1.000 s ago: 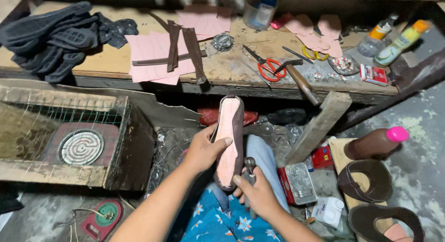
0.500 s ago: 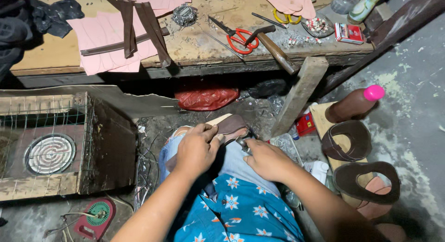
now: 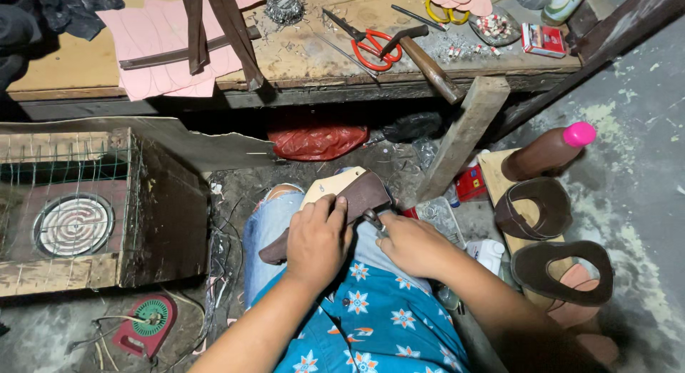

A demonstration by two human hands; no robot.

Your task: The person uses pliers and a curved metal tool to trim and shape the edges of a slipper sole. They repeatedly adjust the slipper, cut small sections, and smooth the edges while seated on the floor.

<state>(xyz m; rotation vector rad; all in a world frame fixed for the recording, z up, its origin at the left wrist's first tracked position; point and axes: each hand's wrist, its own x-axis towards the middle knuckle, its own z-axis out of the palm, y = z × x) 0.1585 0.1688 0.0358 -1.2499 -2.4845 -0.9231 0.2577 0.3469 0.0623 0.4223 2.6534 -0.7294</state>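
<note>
A shoe piece (image 3: 347, 192), brown leather over a pale sole, lies flat across my knee in blue jeans. My left hand (image 3: 316, 241) presses down on it, fingers curled over its near edge. My right hand (image 3: 409, 243) sits just right of it, gripping a small metal tool (image 3: 373, 219) whose jaws touch the brown leather's edge. My lap shows a blue flowered shirt.
A low workbench (image 3: 300, 55) at the top carries red-handled scissors (image 3: 371, 43), a hammer (image 3: 428, 60), pink cut pieces and brown straps. A wooden box with a coil heater (image 3: 73, 223) stands left. Brown sandal uppers (image 3: 531, 209) and a pink-capped bottle (image 3: 549, 150) lie right.
The shoe piece went from upright in both hands to lying flat on my knee. My head tilted down and my hands came closer to the lap.
</note>
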